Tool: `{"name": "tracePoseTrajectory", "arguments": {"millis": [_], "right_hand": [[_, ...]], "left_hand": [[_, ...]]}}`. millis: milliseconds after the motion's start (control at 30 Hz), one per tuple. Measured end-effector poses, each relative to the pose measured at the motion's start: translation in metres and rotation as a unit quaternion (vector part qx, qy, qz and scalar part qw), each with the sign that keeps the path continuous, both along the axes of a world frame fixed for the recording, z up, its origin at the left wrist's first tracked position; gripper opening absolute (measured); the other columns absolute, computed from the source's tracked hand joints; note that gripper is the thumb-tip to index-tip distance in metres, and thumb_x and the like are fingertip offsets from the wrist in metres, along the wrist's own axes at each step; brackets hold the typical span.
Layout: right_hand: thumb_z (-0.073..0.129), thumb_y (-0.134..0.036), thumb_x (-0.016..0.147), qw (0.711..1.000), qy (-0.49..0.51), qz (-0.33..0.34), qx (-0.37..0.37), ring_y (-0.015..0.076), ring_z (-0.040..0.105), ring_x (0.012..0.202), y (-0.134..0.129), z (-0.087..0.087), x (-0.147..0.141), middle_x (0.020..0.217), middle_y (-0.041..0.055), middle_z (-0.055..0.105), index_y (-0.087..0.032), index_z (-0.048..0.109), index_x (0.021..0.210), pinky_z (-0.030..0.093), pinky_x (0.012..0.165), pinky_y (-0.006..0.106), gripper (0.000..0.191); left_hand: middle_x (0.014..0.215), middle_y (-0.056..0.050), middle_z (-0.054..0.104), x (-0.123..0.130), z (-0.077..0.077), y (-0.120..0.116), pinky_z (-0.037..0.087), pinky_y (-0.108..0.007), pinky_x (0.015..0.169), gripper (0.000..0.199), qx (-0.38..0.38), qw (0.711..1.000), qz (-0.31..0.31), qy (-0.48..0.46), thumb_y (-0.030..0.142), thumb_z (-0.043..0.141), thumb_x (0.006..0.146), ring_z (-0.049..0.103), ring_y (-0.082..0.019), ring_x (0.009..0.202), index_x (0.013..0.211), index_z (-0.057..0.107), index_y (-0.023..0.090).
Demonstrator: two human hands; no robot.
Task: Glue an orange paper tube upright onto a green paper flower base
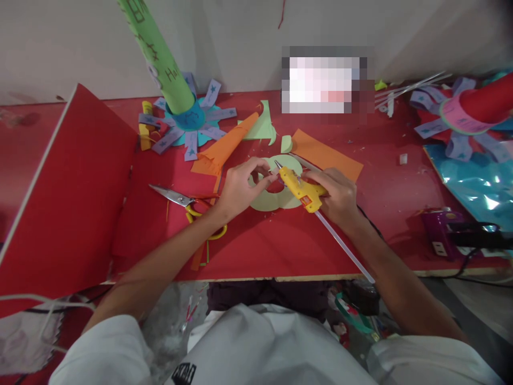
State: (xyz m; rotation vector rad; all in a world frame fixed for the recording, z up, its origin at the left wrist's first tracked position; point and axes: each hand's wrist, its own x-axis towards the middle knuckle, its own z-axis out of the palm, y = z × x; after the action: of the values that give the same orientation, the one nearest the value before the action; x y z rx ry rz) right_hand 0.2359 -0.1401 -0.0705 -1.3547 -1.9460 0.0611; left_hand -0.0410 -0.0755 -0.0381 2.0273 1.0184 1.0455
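Observation:
In my right hand [339,195] is a yellow hot glue gun [300,188], a long clear glue stick [344,246] jutting from its back end. Its metal nozzle points up and left, close to the fingertips of my left hand [248,184]. Those fingers are curled in a pinch at the left side of a pale green paper ring [276,202] that lies on the red table. Part of the ring is hidden behind my hands and the glue gun. Scissors [180,198] with red and yellow handles lie open beside my left forearm.
An orange paper cone [230,143], green paper scraps [260,125] and an orange sheet [326,155] lie beyond my hands. A green paper tube [164,64] stands at the back left. On the left rises a red board [76,198]; a purple box [441,232] with cables sits right.

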Motion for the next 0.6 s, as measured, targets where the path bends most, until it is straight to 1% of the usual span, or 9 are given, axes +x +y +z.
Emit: {"name": "tracePoseTrajectory", "arguments": {"millis": [100, 267, 367, 467, 533, 600], "right_hand": [[0.067, -0.030, 0.103, 1.000, -0.003, -0.004, -0.012, 0.0288, 0.076, 0.092, -0.0008, 0.0000, -0.0009, 0.103, 0.0055, 0.084, -0.037, 0.081, 0.125, 0.063, 0.083, 0.046, 0.027], [0.066, -0.028, 0.103, 1.000, -0.015, 0.006, 0.002, 0.0286, 0.075, 0.091, -0.0010, -0.0035, -0.0008, 0.103, 0.0060, 0.083, -0.035, 0.080, 0.127, 0.063, 0.081, 0.045, 0.029], [0.066, -0.027, 0.103, 1.000, -0.015, 0.016, 0.010, 0.0286, 0.076, 0.092, -0.0009, -0.0045, 0.0000, 0.105, 0.0060, 0.084, -0.035, 0.080, 0.129, 0.063, 0.082, 0.045, 0.030], [0.066, -0.032, 0.104, 1.000, -0.013, 0.016, -0.007, 0.0289, 0.077, 0.093, -0.0006, -0.0023, -0.0005, 0.105, 0.0057, 0.084, -0.036, 0.080, 0.128, 0.064, 0.084, 0.046, 0.029], [0.065, -0.036, 0.105, 1.000, -0.007, 0.019, -0.014, 0.0286, 0.077, 0.092, 0.0000, 0.0007, -0.0019, 0.102, 0.0057, 0.084, -0.036, 0.081, 0.125, 0.063, 0.084, 0.045, 0.025], [0.065, -0.039, 0.106, 1.000, 0.009, 0.028, -0.009, 0.0269, 0.077, 0.088, 0.0008, 0.0039, -0.0038, 0.100, 0.0059, 0.084, -0.034, 0.082, 0.120, 0.062, 0.081, 0.043, 0.023]], "left_hand": [[0.089, -0.001, 0.080, -0.0003, -0.0011, 0.0008, 0.052, -0.029, 0.073, 0.027, 0.038, 0.999, 0.002, 0.027, 0.047, 0.073, 0.107, 0.068, -0.013, 0.074, 0.100, 0.071, 0.022], [0.085, 0.001, 0.080, -0.0008, -0.0041, 0.0010, 0.049, -0.032, 0.076, 0.017, 0.102, 0.993, -0.001, 0.062, 0.035, 0.070, 0.109, 0.066, -0.013, 0.068, 0.098, 0.073, 0.022], [0.083, 0.001, 0.080, -0.0013, -0.0058, 0.0006, 0.048, -0.034, 0.076, 0.021, 0.120, 0.989, 0.003, 0.083, 0.038, 0.065, 0.111, 0.065, -0.014, 0.067, 0.099, 0.073, 0.023], [0.080, 0.000, 0.078, -0.0018, -0.0059, 0.0006, 0.049, -0.035, 0.077, 0.028, 0.123, 0.987, 0.008, 0.104, 0.043, 0.060, 0.113, 0.066, -0.015, 0.068, 0.099, 0.074, 0.023], [0.079, 0.000, 0.077, -0.0020, -0.0052, 0.0008, 0.049, -0.035, 0.077, 0.030, 0.127, 0.986, 0.009, 0.106, 0.044, 0.059, 0.113, 0.066, -0.016, 0.068, 0.099, 0.074, 0.023], [0.078, -0.001, 0.077, -0.0022, -0.0044, 0.0009, 0.048, -0.035, 0.076, 0.030, 0.130, 0.986, 0.009, 0.104, 0.044, 0.058, 0.113, 0.066, -0.016, 0.067, 0.099, 0.074, 0.023]]}}
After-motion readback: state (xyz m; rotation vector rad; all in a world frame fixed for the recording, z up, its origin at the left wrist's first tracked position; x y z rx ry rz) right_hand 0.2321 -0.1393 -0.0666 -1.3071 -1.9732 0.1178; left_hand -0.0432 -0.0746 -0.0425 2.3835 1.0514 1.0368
